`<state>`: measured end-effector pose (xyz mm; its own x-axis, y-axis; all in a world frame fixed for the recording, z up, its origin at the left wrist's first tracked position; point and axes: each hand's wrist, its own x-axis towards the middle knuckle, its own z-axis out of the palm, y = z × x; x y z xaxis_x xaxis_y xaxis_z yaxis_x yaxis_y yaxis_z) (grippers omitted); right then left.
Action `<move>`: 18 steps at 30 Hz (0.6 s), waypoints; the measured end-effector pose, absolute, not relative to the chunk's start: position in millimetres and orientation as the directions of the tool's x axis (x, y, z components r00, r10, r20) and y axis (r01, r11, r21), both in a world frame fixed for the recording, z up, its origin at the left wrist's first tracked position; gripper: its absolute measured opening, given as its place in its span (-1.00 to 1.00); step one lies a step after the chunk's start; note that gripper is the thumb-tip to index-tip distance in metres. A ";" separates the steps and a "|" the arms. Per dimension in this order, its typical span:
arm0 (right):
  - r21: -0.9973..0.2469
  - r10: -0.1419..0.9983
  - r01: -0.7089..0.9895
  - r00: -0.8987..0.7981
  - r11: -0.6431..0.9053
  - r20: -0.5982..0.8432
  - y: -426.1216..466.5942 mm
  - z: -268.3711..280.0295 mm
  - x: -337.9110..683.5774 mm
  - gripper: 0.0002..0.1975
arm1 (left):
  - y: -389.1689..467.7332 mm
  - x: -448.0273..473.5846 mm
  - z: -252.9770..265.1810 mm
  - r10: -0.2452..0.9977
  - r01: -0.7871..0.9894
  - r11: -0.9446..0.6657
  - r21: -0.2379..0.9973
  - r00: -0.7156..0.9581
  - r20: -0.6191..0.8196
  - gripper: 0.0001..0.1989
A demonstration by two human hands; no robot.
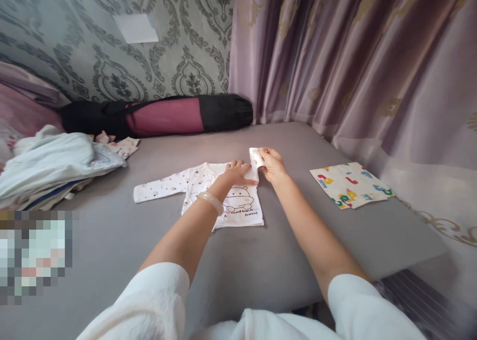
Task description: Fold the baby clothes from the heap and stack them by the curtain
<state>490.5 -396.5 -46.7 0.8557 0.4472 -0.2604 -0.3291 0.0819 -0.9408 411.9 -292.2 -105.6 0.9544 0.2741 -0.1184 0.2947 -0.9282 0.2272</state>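
Note:
A small white baby shirt (pixel 238 215) with a cartoon animal and lettering on its front lies on the grey bed surface. Its left sleeve, dotted with small prints, stretches out flat to the side. My left hand (pixel 237 173), with a pale bangle on the wrist, rests on the upper chest of the shirt, fingers spread. At the shirt's right shoulder, my right hand (pixel 273 164) is closed on the other sleeve, whose end is raised and bent upward. Part of the print is hidden behind my left forearm.
A folded white cloth with colourful shapes (pixel 352 185) lies to the right. Stacked clothes (pixel 63 161) sit at the left, near a long black and maroon bag (pixel 164 116) along the wall. Purple curtains (pixel 335 46) hang behind the bed's right edge.

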 end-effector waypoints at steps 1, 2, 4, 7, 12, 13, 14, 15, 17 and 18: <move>-0.939 0.450 -0.334 0.853 0.077 -0.266 -393.4 -48.1 489.2 -0.90 | -291.6 412.0 -106.4 0.272 0.291 -0.930 0.223 0.956 -0.115 -0.18; -0.938 0.449 -0.339 0.851 0.075 -0.272 -390.6 -49.6 488.4 -0.90 | -291.3 411.5 -106.8 0.271 0.290 -0.931 0.223 0.956 -0.114 -0.18; -0.936 0.439 -0.346 0.853 0.071 -0.282 -385.6 -52.6 487.3 -0.91 | -290.9 407.3 -106.2 0.277 0.296 -0.924 0.241 0.954 -0.112 -0.17; -0.940 0.416 -0.337 0.863 0.050 -0.287 -378.2 -56.8 485.0 -0.93 | -288.6 390.0 -103.1 0.303 0.313 -0.904 0.290 0.950 -0.079 -0.16; -0.951 0.400 -0.308 0.868 -0.029 -0.294 -363.3 -65.4 474.4 -0.96 | -274.2 335.6 -103.5 0.377 0.355 -0.886 0.299 0.926 0.018 -0.37; -0.951 0.400 -0.307 0.866 -0.044 -0.298 -359.9 -67.7 471.6 -0.96 | -271.3 323.4 -104.5 0.398 0.371 -0.881 0.294 0.917 0.037 -0.42; -0.949 0.401 -0.309 0.864 -0.056 -0.305 -356.6 -70.1 468.8 -0.95 | -269.0 311.6 -105.4 0.422 0.391 -0.874 0.288 0.905 0.054 -0.45; -0.948 0.402 -0.312 0.861 -0.067 -0.312 -353.3 -72.6 465.9 -0.94 | -267.8 300.4 -106.2 0.450 0.416 -0.864 0.283 0.891 0.064 -0.47; -0.944 0.412 -0.320 0.851 -0.084 -0.325 -346.9 -77.4 460.6 -0.92 | -268.6 280.8 -107.4 0.497 0.461 -0.843 0.279 0.865 0.071 -0.49; -0.942 0.416 -0.323 0.847 -0.094 -0.332 -343.9 -79.7 458.1 -0.91 | -270.6 272.7 -107.9 0.514 0.478 -0.833 0.280 0.854 0.072 -0.49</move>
<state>458.1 -343.9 -79.7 0.8465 0.4164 -0.3316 -0.3226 -0.0941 -0.9418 272.7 -270.6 -107.9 0.8545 0.5144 0.0721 0.4778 -0.8328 0.2798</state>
